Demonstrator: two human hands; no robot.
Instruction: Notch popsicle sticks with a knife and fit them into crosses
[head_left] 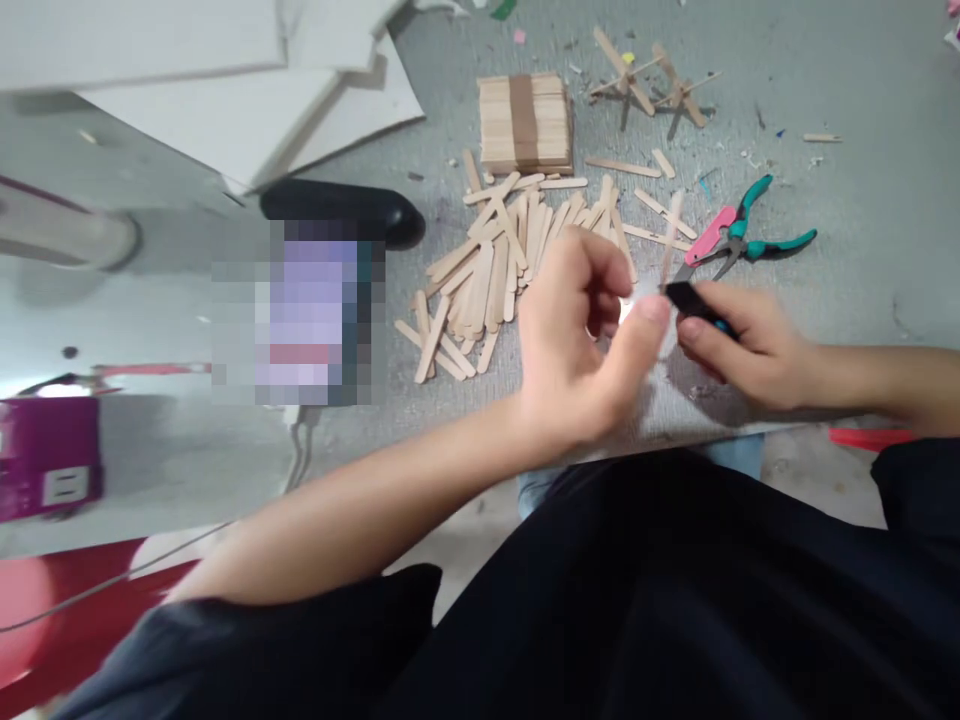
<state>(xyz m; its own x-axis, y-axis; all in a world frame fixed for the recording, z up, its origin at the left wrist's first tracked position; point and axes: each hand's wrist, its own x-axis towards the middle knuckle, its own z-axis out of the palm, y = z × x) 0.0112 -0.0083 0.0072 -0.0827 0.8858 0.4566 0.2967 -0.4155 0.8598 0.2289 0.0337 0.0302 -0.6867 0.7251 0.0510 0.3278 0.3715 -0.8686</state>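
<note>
My right hand [739, 340] is closed around a black-handled tool [688, 300] with a bit of blue on it; its exact kind is unclear. A thin, blurred wooden stick [672, 230] shows at the tool's front end, and I cannot tell what holds it. My left hand [574, 345] has curled fingers with the thumb apart from them, its tip close to the tool. Nothing shows between those fingers. Just beyond my hands lie a heap of craft sticks [487, 280], a pink-handled folding knife [711, 236] and teal-handled pliers [739, 240].
A banded stack of craft sticks [551, 120] sits behind the heap. Two small stick assemblies [626, 78] stand at the back right. Leftward are a phone [311, 320] with a cable, a black case [341, 212], white boards [330, 110] and a purple box [49, 455].
</note>
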